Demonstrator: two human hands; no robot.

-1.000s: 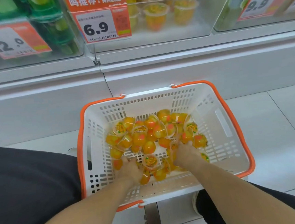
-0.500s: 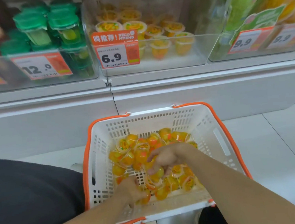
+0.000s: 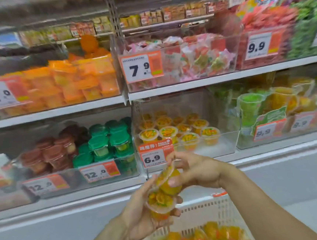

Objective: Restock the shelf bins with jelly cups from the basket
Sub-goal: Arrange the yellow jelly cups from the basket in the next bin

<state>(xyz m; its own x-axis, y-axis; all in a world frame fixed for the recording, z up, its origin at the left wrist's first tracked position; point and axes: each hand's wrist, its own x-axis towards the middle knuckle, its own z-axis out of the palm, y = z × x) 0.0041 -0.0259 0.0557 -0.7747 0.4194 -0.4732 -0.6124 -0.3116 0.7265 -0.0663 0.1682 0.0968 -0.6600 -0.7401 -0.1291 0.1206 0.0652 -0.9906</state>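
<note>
a small stack of orange jelly cups (image 3: 163,194) is held in the lower middle of the frame, above the white basket (image 3: 198,211) with its orange rim. the left hand (image 3: 143,217) is curled under the lower cups, cradling them from below, and the right hand (image 3: 194,171) is closed around the top cup, thumb in front and fingers arched over it. more jelly cups lie loose in the basket at the bottom edge, partly cut off by the frame.

just behind the hands, in the centre of the lower shelf, a clear bin (image 3: 223,144) is seen holding upright yellow-orange cups with printed lids; its front part is bare. an orange tag (image 3: 155,153) on this bin is read as "6.9", with chinese characters and "recommend" along its top.

to the left on the same shelf, green-lidded tubs (image 3: 109,139) and red-lidded tubs (image 3: 51,152) are stacked behind tags marked "12.0". at lower right, two tags marked "9.9" are fixed before green and yellow cups (image 3: 267,106).

on the upper shelf, orange packs (image 3: 69,79) at the left carry a "12.0" tag, pink and white wrapped sweets (image 3: 192,57) in the centre carry "7.9", and red packets (image 3: 267,20) at the upper right carry "9.9". smaller print is blurred and cannot be read.
</note>
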